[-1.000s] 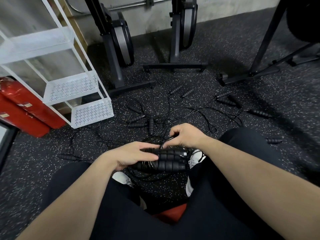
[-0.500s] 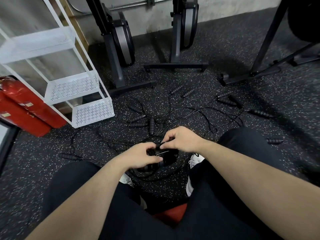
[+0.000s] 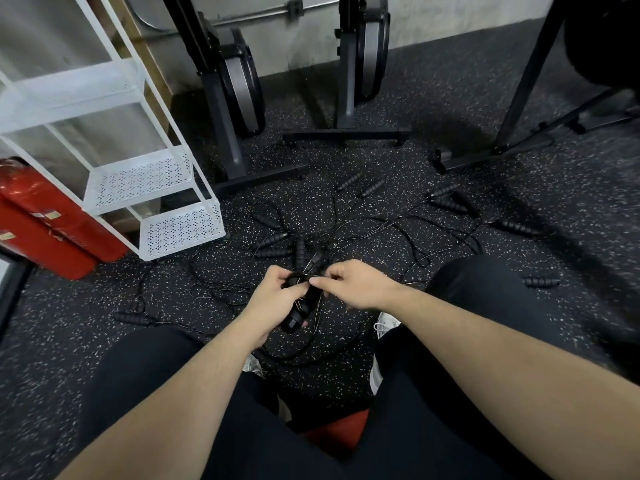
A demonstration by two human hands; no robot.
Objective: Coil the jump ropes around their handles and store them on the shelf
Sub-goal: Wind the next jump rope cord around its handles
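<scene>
Black handles point(image 3: 300, 308) being gripped by left hand point(image 3: 277, 296); right hand point(image 3: 356, 285) pinching cord point(image 3: 317, 308), best wound taut.

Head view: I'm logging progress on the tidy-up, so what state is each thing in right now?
Black ribbed jump rope handles: bundled, gripped by left hand.
Thin black cord: pinched by right hand, partly coiled.
Loose black jump ropes: uncoiled, tangled on floor.
White perforated metal shelf: visible tiers hold no ropes.

speckled rubber floor point(image 3: 433, 109), perforated white metal shelf point(image 3: 180, 230).
</scene>
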